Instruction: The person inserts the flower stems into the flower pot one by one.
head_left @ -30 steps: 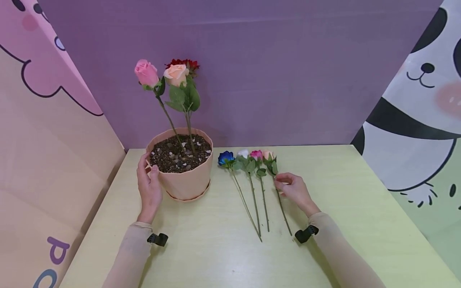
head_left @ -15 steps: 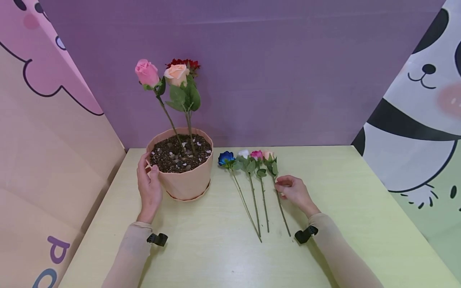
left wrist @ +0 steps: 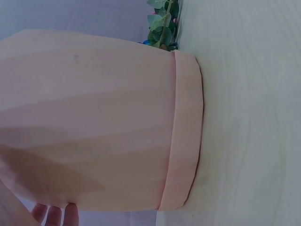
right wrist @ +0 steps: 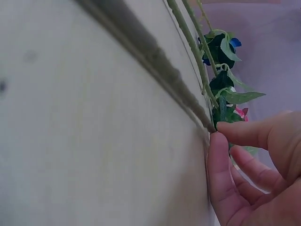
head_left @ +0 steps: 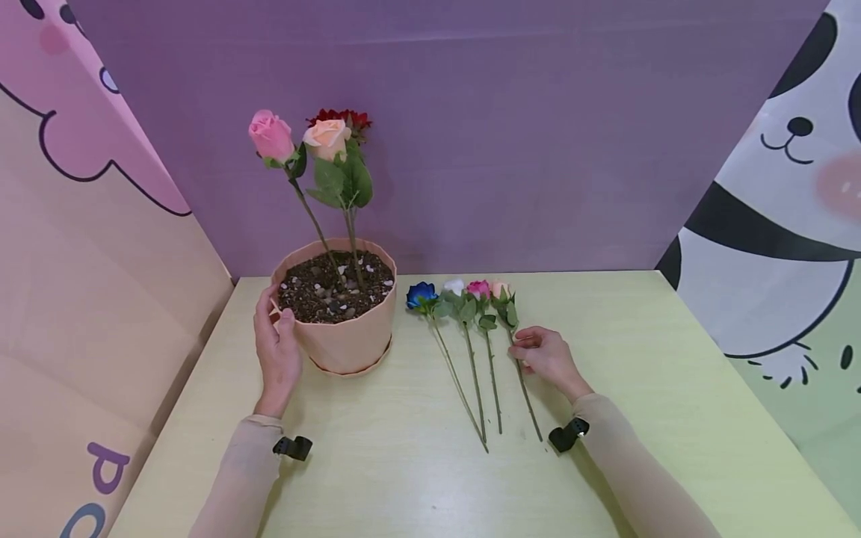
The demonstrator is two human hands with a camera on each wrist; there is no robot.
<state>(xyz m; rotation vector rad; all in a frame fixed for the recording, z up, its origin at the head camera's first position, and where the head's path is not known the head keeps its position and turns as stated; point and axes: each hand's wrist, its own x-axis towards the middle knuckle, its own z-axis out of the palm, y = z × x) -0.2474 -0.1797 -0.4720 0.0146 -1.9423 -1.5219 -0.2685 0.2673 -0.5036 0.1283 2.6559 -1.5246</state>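
My left hand [head_left: 277, 360] holds the left side of a pink flower pot [head_left: 346, 345], its thumb toward the front and fingers around the side. Fingertips [left wrist: 54, 215] show against the pot wall in the left wrist view. Three artificial flowers stand in the dark soil: a pink rose [head_left: 271, 137], a peach rose [head_left: 327, 139] and a red flower [head_left: 359, 119] behind. With thumb and forefinger, my right hand [head_left: 548, 359] pinches the stem of a peach rose [head_left: 506, 302] lying at the right of the row. That stem [right wrist: 160, 61] runs close over the table in the right wrist view.
Left of the held rose lie a blue rose [head_left: 421, 294], a white one [head_left: 454, 287] and a magenta one [head_left: 479, 288], blooms toward the back. The pale wooden table [head_left: 403, 493] meets a purple backdrop [head_left: 525, 149]; printed panels flank it.
My right hand has moved very slightly, and the lower end of the pinched rose's stem has swung a little left. The left hand stays on the pot.
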